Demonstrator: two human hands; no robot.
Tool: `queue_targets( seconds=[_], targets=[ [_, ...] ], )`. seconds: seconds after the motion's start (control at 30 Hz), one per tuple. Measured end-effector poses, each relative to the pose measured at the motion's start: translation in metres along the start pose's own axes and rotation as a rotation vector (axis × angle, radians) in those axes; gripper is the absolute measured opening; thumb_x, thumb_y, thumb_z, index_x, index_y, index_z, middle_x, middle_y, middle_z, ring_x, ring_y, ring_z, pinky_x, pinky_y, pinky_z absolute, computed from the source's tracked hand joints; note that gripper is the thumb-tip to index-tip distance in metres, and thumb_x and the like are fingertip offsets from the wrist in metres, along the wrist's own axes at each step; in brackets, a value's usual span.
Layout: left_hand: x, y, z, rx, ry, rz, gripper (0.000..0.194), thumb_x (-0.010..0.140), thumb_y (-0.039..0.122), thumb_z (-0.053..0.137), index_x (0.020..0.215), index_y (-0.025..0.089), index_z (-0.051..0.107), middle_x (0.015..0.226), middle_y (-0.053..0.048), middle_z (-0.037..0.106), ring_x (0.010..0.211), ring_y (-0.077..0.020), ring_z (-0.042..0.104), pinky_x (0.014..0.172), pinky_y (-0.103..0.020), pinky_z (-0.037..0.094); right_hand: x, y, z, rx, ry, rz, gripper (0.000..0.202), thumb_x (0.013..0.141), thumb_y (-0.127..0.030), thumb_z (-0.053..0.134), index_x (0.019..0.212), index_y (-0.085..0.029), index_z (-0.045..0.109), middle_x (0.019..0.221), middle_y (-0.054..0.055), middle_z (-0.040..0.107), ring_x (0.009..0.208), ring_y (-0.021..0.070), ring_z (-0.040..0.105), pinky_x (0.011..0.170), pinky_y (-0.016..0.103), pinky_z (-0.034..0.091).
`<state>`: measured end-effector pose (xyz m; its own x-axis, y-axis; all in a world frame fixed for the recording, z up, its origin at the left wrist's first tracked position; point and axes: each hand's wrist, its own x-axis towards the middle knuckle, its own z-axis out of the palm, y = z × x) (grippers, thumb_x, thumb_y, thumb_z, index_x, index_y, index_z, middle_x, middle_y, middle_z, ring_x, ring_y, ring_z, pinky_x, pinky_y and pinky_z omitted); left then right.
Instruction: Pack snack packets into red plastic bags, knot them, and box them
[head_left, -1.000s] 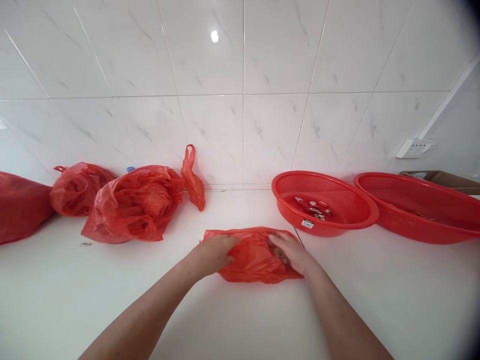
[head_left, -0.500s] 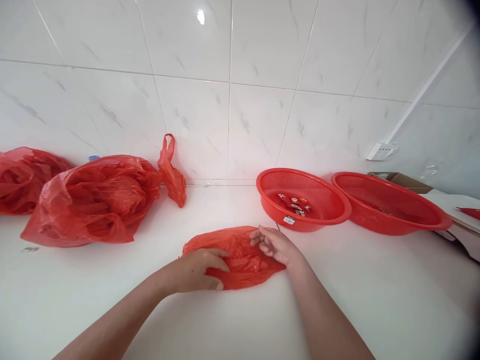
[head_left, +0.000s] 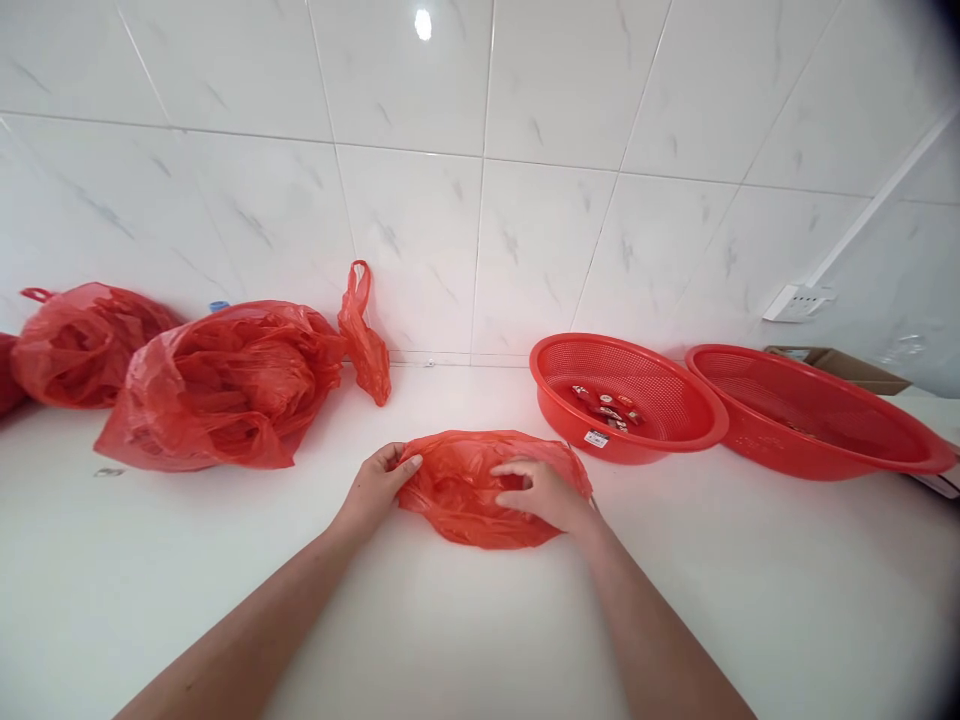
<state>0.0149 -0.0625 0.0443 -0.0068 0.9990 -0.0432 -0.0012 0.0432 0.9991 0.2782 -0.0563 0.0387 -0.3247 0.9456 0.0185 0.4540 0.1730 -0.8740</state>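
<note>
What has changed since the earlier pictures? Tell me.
The left hand has moved left and now grips the left edge of the bag; the right hand has shifted from the far edge towards the middle. The basins and other bags stayed put.

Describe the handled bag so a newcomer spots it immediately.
Below the tiled wall runs a white tabletop. Nearer the front than the red basins lies a low, open red bag. Unlike the bags farther back, it has the left hand holding its edge.
</note>
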Motion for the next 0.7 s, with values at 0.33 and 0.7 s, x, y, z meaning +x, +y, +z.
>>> queue_targets(
  seconds=[0.33, 0.7],
  targets=[
    [0.006, -0.007, -0.011, -0.402, 0.086, -0.049, 0.033, 0.064, 0.04, 0.075, 0.077, 0.018, 0.054, 0.065, 0.002, 0.062, 0.054, -0.0125, 0.058, 0.052, -0.023, 0.046, -0.012, -0.041, 0.022, -0.594, 0.7, -0.442, 0.029, 0.085, -0.026, 0.05, 0.111, -0.021, 0.062, 0.112, 0.009, 0.058, 0.102, 0.0181, 0.056, 0.087, 0.031, 0.046],
    [0.024, -0.009, -0.038, -0.381, 0.416, -0.023, 0.031, 0.062, 0.039, 0.074, 0.077, 0.018, 0.057, 0.068, 0.003, 0.06, 0.058, -0.0116, 0.054, 0.053, -0.022, 0.045, -0.055, 0.013, -0.083, -1.019, 0.729, -0.094, 0.033, 0.09, -0.03, 0.045, 0.118, -0.019, 0.058, 0.111, 0.01, 0.063, 0.106, 0.0264, 0.053, 0.1, 0.054, 0.03]
  ],
)
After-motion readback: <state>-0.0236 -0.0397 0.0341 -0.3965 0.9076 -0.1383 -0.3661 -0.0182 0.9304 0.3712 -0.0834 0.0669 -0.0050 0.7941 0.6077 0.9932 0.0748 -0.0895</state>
